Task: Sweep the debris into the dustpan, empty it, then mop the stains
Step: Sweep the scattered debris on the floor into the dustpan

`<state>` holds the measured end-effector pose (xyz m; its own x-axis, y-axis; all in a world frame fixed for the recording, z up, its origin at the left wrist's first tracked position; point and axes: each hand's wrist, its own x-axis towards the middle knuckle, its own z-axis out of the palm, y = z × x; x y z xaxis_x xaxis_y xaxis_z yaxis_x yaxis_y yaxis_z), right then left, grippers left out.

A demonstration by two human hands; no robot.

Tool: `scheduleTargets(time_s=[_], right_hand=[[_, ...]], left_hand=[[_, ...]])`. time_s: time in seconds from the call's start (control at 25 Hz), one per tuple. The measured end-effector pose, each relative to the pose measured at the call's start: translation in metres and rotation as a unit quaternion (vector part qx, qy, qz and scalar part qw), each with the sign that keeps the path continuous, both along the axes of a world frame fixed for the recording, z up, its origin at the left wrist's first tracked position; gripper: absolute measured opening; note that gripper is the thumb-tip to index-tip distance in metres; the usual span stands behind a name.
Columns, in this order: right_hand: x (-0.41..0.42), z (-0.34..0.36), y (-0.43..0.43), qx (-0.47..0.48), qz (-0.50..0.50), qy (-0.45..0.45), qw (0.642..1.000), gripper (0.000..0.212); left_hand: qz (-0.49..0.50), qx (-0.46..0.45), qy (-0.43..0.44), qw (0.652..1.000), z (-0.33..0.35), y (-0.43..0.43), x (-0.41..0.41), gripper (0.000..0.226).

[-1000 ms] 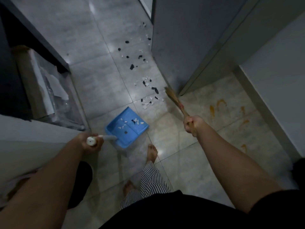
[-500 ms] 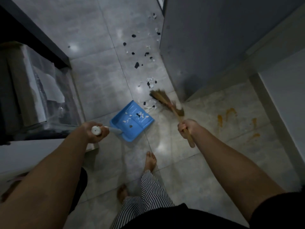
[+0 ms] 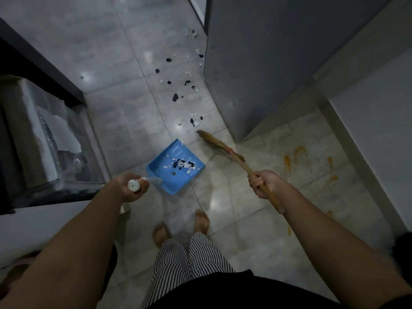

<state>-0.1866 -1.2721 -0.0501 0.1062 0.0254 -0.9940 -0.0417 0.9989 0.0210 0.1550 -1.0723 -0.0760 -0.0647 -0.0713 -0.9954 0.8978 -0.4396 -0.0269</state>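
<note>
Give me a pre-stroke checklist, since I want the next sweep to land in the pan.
1. Left hand grips the dustpan handle: ok.
2. Right hand grips the broom: ok.
3. Pan mouth faces the debris trail: ok.
4. Bristles behind the nearest clump: not ok, they sit on its near side.
5. Pan lip flat on the floor: cannot tell.
6. Bare feet clear of the scraps: ok.
</note>
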Motion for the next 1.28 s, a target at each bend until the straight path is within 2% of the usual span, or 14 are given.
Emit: scheduleTargets(time_s=[0.16, 0.36, 0.56, 0.68, 0.84, 1.08, 1.28], right_hand=[[0.025, -0.013, 0.016, -0.017, -0.046, 0.016, 0.999, 0.038], [0.055, -0.022, 0.082, 0.033, 0.031, -0.013, 0.999, 0.037], [0.053, 0.006, 0.108, 0.065, 0.073, -0.04, 0.994, 0.041], [0.047, 0.024, 0.095, 0.054, 0.038, -0.043, 0.997, 0.039], [0.039, 0.041, 0.065, 0.053, -0.031, -0.051, 0.997, 0.034], [0.039, 0.051, 0.047, 0.016, -0.058, -0.056, 0.997, 0.033], [0.07, 0.048, 0.04, -0.015, -0.089, -0.077, 0.993, 0.038]], left_hand=[[-0.04, 0.018, -0.01, 0.999, -0.001, 0.014, 0.021, 0.03], [-0.043, 0.034, -0.031, 0.998, -0.003, 0.02, 0.035, 0.028], [-0.039, 0.021, -0.03, 0.999, 0.002, 0.028, 0.041, 0.022], [-0.031, -0.003, -0.015, 0.999, 0.007, 0.037, 0.044, 0.019], [-0.032, -0.016, -0.009, 0.999, 0.01, 0.047, 0.052, 0.027], [-0.013, -0.032, 0.003, 0.999, 0.015, 0.056, 0.067, 0.025], [-0.007, -0.045, -0.028, 0.999, 0.02, 0.046, 0.076, 0.018]])
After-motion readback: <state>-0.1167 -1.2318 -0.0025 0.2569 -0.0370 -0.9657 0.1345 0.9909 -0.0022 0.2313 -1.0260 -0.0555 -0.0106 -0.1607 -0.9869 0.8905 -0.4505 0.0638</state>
